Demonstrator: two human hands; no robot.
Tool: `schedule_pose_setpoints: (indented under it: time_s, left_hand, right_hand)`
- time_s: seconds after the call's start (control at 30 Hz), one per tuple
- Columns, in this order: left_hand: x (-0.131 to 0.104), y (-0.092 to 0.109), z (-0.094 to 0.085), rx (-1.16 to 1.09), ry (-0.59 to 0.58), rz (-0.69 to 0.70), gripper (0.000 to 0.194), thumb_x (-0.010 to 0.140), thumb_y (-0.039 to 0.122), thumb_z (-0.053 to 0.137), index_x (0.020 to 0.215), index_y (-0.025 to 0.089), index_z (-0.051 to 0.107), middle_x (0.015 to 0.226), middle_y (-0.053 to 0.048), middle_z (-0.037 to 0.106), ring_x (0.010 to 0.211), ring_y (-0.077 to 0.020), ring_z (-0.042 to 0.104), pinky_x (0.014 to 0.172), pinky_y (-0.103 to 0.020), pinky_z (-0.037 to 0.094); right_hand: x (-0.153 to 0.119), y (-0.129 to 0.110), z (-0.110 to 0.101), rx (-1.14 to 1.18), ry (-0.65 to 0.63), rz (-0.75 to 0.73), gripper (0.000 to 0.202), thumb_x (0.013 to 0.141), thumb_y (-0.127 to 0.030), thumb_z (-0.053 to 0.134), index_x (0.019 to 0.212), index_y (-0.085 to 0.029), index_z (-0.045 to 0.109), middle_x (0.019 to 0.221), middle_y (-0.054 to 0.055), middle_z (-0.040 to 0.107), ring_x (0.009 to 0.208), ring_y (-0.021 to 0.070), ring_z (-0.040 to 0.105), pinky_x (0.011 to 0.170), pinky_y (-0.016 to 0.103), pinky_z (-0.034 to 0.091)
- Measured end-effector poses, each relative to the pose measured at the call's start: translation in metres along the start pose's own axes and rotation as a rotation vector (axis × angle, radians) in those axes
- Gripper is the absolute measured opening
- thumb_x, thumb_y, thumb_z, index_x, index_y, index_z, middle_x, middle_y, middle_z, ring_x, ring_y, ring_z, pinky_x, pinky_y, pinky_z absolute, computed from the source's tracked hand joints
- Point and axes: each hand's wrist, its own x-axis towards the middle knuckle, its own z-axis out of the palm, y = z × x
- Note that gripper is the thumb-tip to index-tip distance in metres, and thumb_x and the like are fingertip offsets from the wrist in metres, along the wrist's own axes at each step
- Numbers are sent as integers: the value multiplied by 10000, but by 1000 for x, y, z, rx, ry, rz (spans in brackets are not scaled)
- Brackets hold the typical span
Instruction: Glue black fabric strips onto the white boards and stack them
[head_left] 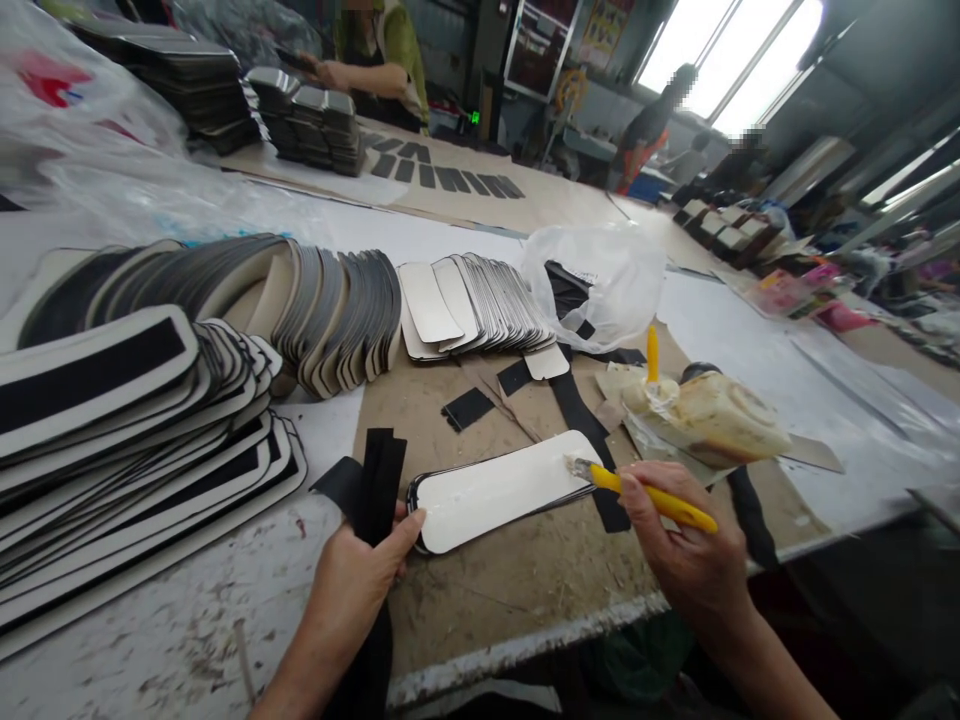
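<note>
A long white panel with rounded corners (495, 495) lies on the brown board, with dark edges of more panels showing under it. My left hand (367, 565) pinches its left end, the thumb on top. Black strips (381, 480) stick up beside those fingers. My right hand (686, 540) is closed around a brush with a yellow handle (675, 507). The bristles touch the panel near its right end, where a wet smear shows. To the right, a glue-stained container (720, 415) has a second yellow handle (652, 353) standing by it.
Panels with black strips (97, 385) are piled at the left. Behind are a curved row of grey panels (337, 310), a fanned white stack (491, 305) and a plastic bag (630, 280). Black pieces (467, 408) lie on the board (517, 590). A person (382, 70) works across the table.
</note>
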Motion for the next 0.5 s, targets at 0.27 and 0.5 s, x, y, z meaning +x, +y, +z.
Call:
schedule_pose_setpoints:
  time_s: [0.27,0.5]
  left_hand:
    - [-1,2,0,-32,9,9,455,539,511,722,774,150,574,444,57,499,378,-127,438,397,-244,330]
    - [-18,10,-17,-152,-16,77,377,710,511,646,750,140,593,465,49,471,435,-89,407,434,-203,318]
  right_hand:
    - [5,9,-9,-134,72,-35,71,842,-172,567,901,-199,595,832,56,627,779,205,611,755,369,497]
    - [12,-22,-22,-12,86,148,150,895,-279,479,810,-227,591,824,58,618,797,221,605,697,354,491]
